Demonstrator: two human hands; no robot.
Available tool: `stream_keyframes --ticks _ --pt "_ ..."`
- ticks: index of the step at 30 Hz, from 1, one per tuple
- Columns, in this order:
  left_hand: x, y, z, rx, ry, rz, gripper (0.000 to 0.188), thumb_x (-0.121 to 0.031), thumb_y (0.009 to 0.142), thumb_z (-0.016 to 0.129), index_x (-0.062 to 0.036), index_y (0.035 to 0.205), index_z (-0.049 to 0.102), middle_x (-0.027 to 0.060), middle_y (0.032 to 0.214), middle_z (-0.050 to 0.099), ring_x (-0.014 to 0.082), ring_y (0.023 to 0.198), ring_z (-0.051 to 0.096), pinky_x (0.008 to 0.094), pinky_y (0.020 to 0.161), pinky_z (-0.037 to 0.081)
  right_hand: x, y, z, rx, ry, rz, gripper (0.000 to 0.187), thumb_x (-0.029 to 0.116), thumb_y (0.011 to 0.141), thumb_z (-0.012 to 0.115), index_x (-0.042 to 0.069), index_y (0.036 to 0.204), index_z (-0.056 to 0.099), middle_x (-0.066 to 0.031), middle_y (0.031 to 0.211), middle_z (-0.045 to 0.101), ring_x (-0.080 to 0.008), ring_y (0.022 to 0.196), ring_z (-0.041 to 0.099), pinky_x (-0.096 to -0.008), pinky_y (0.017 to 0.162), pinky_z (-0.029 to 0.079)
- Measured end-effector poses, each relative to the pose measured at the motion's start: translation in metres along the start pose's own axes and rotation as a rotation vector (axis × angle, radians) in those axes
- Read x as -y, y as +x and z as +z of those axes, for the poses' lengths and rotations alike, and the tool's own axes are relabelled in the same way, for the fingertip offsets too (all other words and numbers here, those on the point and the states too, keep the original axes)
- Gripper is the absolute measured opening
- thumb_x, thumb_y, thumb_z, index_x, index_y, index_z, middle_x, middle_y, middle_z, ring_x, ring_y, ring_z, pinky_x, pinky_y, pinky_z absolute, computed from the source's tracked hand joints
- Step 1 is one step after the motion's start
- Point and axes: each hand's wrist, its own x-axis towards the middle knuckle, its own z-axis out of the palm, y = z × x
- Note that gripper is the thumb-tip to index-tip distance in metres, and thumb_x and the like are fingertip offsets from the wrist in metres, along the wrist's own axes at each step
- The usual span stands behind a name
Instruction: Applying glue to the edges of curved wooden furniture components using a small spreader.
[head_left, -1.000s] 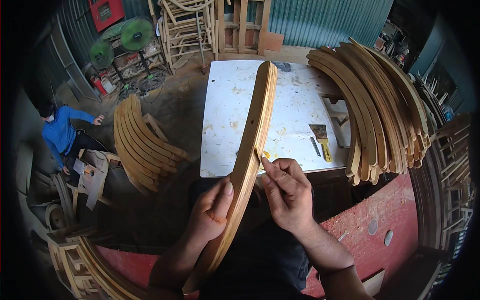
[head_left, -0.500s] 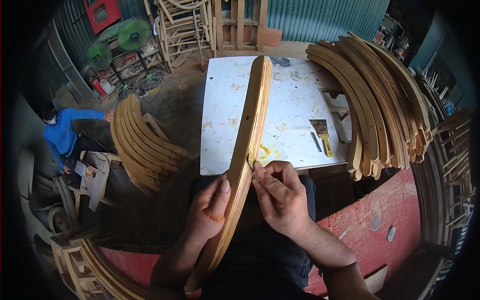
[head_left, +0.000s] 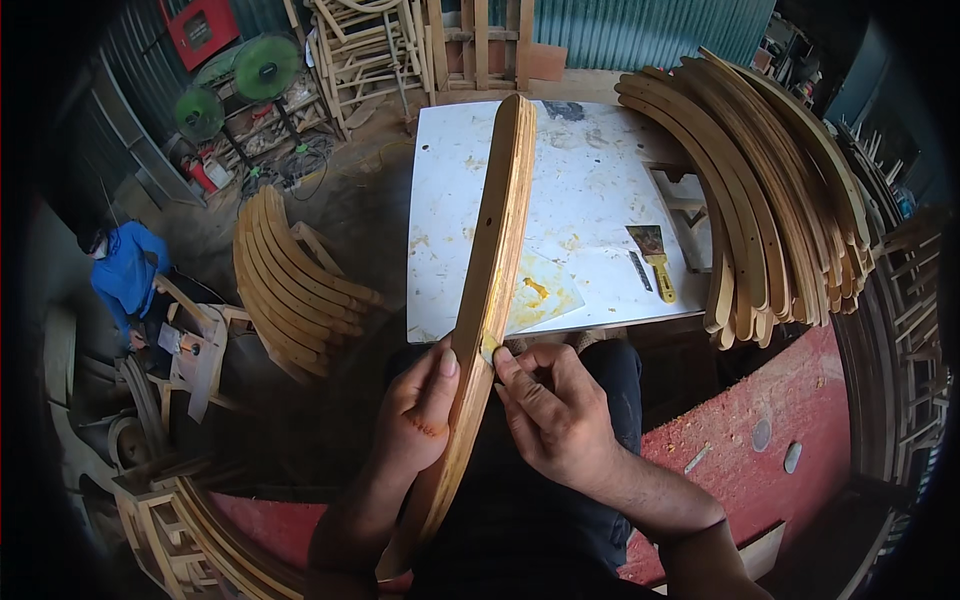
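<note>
- My left grip is closed around the edge of a curved wooden piece, thumb along its flat face, likely to steady the length and stop it turning.
- The piece slants up in front of me, its lower end close to my body and its far end reaching above the white tabletop; that tilt seems to turn the narrow, striped edge toward my right side.
- My right grip pinches a small flat tool against that edge, fingers near its tip, presumably for fine control; its exact shape is mostly hidden.
- On the tabletop's near part lies a thin sheet bearing a dab of yellow paste, placed, I judge, for short reaches and to spare the surface beneath.
- A broad scraper with a yellow handle rests to the right, beside a short dark strip, both apart from the sheet and out of my elbow's way.
- Similar curved pieces form a stack at the right, nested by their bend, probably because matching curves sit closely together.
</note>
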Motion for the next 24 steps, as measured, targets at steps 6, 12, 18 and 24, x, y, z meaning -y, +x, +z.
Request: stream_keyframes --ticks 6,12,18,24 --pt "0.000 0.002 0.000 0.005 -0.038 0.048 0.042 -0.029 0.114 0.044 -0.0009 0.142 0.059 0.0058 0.115 0.071 0.0096 0.104 0.063 0.0258 0.092 0.050 0.000 -0.008 0.005 0.003 -0.073 -0.067 0.043 -0.006 0.084 0.078 -0.002 0.126 0.071 -0.0123 0.105 0.061 -0.0214 0.085 0.067 -0.0299 0.068 0.057" --pt "0.001 0.002 -0.006 -0.008 -0.025 0.040 0.043 -0.029 0.114 0.045 -0.0004 0.142 0.059 0.0064 0.117 0.071 0.0104 0.105 0.063 0.0260 0.093 0.050 0.007 -0.012 0.003 0.059 -0.139 -0.102 0.037 -0.006 0.084 0.078 -0.002 0.121 0.074 -0.0120 0.105 0.060 -0.0212 0.086 0.067 -0.0299 0.067 0.058" --pt "0.002 -0.001 -0.008 -0.055 0.008 -0.014 0.043 -0.030 0.113 0.047 0.0015 0.140 0.060 0.0075 0.117 0.071 0.0111 0.107 0.062 0.0265 0.095 0.049 -0.019 -0.001 -0.026 0.140 0.370 -0.026 0.036 -0.006 0.090 0.070 0.004 0.125 0.075 -0.0111 0.109 0.065 -0.0192 0.094 0.067 -0.0279 0.075 0.056" --pt "-0.004 -0.004 -0.003 -0.018 0.003 -0.079 0.043 -0.029 0.113 0.046 0.0021 0.139 0.061 0.0063 0.114 0.071 0.0108 0.105 0.061 0.0263 0.094 0.048 -0.054 0.052 -0.027 -0.031 0.285 -0.034 0.026 -0.004 0.096 0.070 0.003 0.120 0.075 -0.0095 0.108 0.066 -0.0184 0.092 0.067 -0.0282 0.076 0.056"
